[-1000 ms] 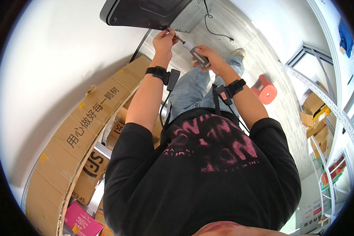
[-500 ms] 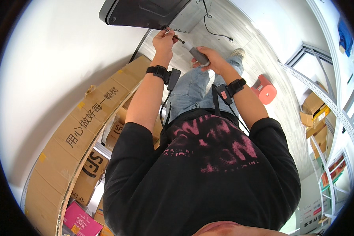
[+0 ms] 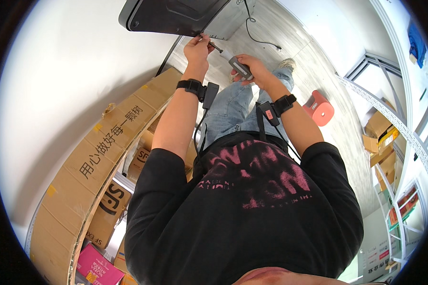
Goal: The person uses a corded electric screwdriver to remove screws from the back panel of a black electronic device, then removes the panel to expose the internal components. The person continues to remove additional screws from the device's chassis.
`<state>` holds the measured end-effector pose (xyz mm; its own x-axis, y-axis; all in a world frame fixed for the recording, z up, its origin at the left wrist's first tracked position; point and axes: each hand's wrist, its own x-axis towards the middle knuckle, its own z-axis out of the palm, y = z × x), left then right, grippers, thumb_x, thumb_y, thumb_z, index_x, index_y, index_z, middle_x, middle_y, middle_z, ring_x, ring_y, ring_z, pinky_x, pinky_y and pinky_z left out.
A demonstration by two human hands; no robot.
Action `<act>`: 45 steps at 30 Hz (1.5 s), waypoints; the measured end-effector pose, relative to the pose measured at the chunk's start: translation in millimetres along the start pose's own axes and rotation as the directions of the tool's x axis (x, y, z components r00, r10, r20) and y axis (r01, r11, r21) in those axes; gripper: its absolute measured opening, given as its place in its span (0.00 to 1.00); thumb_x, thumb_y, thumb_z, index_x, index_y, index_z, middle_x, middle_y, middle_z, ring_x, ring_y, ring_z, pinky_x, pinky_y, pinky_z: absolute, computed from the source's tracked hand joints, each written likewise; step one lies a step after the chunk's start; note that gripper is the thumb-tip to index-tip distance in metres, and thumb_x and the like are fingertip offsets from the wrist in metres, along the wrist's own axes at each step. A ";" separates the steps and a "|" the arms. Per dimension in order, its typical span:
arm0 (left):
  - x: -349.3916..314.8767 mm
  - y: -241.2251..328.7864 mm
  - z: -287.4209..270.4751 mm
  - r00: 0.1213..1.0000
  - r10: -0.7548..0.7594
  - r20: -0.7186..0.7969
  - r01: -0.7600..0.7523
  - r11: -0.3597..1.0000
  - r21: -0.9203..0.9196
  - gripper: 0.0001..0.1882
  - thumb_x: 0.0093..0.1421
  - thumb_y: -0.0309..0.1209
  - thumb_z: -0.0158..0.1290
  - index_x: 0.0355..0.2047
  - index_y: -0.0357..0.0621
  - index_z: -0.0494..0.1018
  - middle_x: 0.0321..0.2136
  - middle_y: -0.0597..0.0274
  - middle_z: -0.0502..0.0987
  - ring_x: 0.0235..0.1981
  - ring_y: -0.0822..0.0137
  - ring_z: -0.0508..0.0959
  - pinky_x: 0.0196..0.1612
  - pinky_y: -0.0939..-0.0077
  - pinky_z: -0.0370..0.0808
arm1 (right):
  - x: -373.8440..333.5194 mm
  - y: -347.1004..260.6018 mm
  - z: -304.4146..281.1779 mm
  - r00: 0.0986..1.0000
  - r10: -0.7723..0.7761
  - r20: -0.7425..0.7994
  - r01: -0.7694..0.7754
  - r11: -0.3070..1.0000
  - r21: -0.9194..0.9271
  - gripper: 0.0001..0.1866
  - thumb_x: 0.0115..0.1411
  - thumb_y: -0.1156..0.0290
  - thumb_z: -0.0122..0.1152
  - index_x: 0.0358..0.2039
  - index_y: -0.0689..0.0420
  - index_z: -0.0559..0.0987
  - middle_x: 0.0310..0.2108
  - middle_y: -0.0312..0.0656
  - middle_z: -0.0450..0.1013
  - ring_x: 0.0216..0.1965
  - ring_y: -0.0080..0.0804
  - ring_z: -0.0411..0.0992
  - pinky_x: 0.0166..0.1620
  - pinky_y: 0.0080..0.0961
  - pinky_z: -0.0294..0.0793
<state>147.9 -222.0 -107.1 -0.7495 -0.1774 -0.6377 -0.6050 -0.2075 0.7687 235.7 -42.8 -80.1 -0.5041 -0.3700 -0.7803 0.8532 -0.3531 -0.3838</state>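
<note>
My right hand (image 3: 254, 71) is wrapped round the thick grey handle of a screwdriver (image 3: 241, 69). Its dark, slim shaft runs up and left toward the lower edge of a black panel (image 3: 176, 16) on a grey cabinet (image 3: 230, 21). At that edge my left hand (image 3: 197, 49) pinches around the front of the shaft, fingertips close to the panel. Those fingers hide the screwdriver's tip, and I cannot make out any screw there. Both wrists wear black straps with small boxes and cables.
A long cardboard sheet (image 3: 104, 137) stands at the left, with boxes (image 3: 108, 209) behind it. A black cable (image 3: 259, 40) lies on the floor near the cabinet. To the right are a red stool (image 3: 321, 109) and white metal shelving (image 3: 399, 114) holding cartons.
The screwdriver handle has turned slightly in my right hand, which has shifted a little. My left hand stays at the panel edge.
</note>
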 end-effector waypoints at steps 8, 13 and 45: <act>-4.4 6.4 2.9 0.999 -0.020 -0.029 0.022 0.998 0.063 0.03 0.57 0.27 0.56 0.30 0.43 0.73 0.25 0.66 0.75 0.26 0.70 0.76 0.30 0.77 0.74 | 11.1 16.9 0.5 0.935 -0.352 -0.043 0.305 0.859 -0.410 0.24 0.55 0.62 0.61 0.50 0.56 0.69 0.37 0.40 0.70 0.28 0.26 0.71 0.27 0.28 0.71; -0.2 3.7 0.8 1.000 -0.020 -0.010 0.020 0.999 0.034 0.01 0.58 0.25 0.54 0.30 0.43 0.73 0.25 0.65 0.75 0.27 0.69 0.76 0.30 0.76 0.74 | -5.6 -2.3 9.7 0.992 -0.105 -0.071 0.097 0.989 -0.110 0.23 0.56 0.58 0.58 0.49 0.54 0.69 0.37 0.38 0.71 0.29 0.26 0.71 0.27 0.27 0.71; -3.1 6.2 -2.5 0.997 -0.016 0.075 0.019 0.999 -0.032 0.04 0.57 0.22 0.53 0.33 0.38 0.72 0.27 0.61 0.76 0.27 0.67 0.79 0.30 0.76 0.76 | 27.3 34.8 -5.8 0.811 -0.571 -0.124 0.390 0.687 -0.613 0.26 0.41 0.72 0.71 0.43 0.56 0.72 0.31 0.41 0.67 0.33 0.34 0.67 0.38 0.30 0.67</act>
<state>147.2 -225.1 -100.4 -0.7577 -0.1014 -0.6447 -0.6100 -0.2412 0.7548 252.4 -60.2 -117.7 -0.8798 0.0082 -0.4753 0.4717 0.1400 -0.8706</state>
